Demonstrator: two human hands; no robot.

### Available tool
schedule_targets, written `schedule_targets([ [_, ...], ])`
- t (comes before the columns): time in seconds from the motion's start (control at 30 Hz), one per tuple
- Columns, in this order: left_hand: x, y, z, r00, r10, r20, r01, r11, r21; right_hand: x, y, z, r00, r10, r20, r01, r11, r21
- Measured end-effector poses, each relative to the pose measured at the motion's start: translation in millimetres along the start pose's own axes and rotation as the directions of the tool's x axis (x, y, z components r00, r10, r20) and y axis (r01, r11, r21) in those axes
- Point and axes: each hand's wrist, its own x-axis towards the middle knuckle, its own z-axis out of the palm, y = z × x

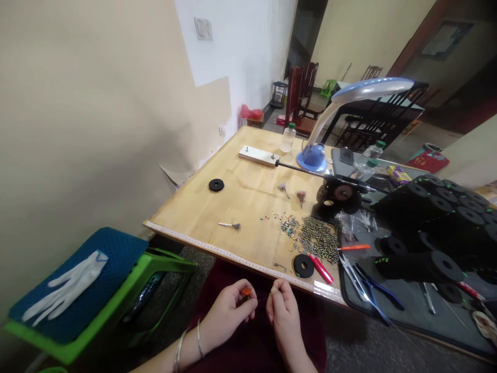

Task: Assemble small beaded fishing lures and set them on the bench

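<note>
Left hand: here's the left hand (229, 313), fingers curled and clamped on a small orange piece (245, 292), a pair of silver bangles (198, 338) on the wrist.
Right hand: right alongside, the right hand (284, 316) has its fingertips (278, 288) pinched together; anything held there is too fine to make out.
Position: the hands are apart but close, both up in front of the counter (217, 207), over a dark red cloth (248, 331), with the orange piece just off the left hand's thumb side.
Counter edge: a tape measure (240, 261) runs along it, and a black ring (303, 266) sits by a red marker (321, 269).
Counter top: there's a spill of tiny colored beads (289, 226) next to a heap of striped beads (320, 238), plus a wooden board (258, 155) and a blue desk lamp (314, 158).
To the right: black spools (423, 223) crowd above a dark tray (404, 324) holding pliers (373, 290).
To the left: a white glove (66, 285) lies on a blue cushion (77, 274) atop a green stool (116, 305).
</note>
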Motion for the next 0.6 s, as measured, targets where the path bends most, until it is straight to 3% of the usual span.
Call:
schedule_targets([
  [0.3,0.6,-6.3,-1.0,1.0,-0.006,0.021,0.005,1.0,0.026,-0.4,3.6,-1.3,0.999,-0.046,0.003,0.046,0.998,-0.047],
  [0.6,2.9,1.5,0.4,0.992,0.107,-0.068,-0.086,0.963,0.256,-2.6,7.6,-0.2,0.988,-0.136,0.076,0.149,0.967,-0.207],
])
